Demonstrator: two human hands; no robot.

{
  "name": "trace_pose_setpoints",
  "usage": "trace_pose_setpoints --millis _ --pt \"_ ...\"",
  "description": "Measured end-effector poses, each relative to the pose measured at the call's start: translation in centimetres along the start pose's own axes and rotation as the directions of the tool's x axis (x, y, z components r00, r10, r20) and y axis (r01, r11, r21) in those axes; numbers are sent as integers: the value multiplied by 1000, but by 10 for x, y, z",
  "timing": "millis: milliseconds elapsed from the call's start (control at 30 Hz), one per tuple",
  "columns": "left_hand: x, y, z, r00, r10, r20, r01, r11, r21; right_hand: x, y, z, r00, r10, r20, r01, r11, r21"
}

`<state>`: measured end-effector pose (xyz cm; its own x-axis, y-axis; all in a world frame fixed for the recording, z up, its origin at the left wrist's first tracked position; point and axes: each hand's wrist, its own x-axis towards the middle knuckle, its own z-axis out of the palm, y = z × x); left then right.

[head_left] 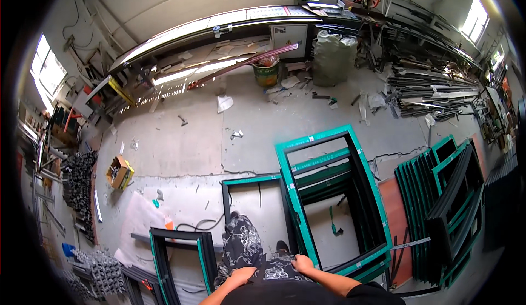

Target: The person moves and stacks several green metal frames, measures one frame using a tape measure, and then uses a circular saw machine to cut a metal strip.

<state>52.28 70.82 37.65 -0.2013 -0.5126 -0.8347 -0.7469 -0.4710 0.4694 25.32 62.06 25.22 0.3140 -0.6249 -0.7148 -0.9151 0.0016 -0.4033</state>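
Note:
My left hand is closed at the upper part of my black trousers, which have a white pattern. On the other side, my right hand is closed at the same trousers, its fingers partly hidden. Just beyond the right hand stands a stack of rectangular window frames with green film on their faces. A single dark frame with a green top bar is around my leg on the floor. Beside my left forearm stand dark frames with green strips.
More green and black frames lean at the right. A cardboard box is on the floor at left, near stacked dark profiles. Far back are a long workbench, a green bucket, a large sack and piled metal bars.

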Motion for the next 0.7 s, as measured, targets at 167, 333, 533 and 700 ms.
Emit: trace_pose_setpoints --millis 167,333,533,700 --pt "75 -65 -108 982 173 -73 -172 985 17 94 -60 -46 956 132 -262 -66 966 249" --pt "80 -61 -266 897 403 -181 -403 914 36 192 -133 -101 834 348 -429 -68 835 546" --pt "93 -51 -394 829 478 -292 -534 832 -154 262 -212 -228 958 175 -226 30 726 687" --pt "142 -41 -504 794 585 -167 -608 773 -181 340 -253 -300 954 233 -187 -51 745 665"
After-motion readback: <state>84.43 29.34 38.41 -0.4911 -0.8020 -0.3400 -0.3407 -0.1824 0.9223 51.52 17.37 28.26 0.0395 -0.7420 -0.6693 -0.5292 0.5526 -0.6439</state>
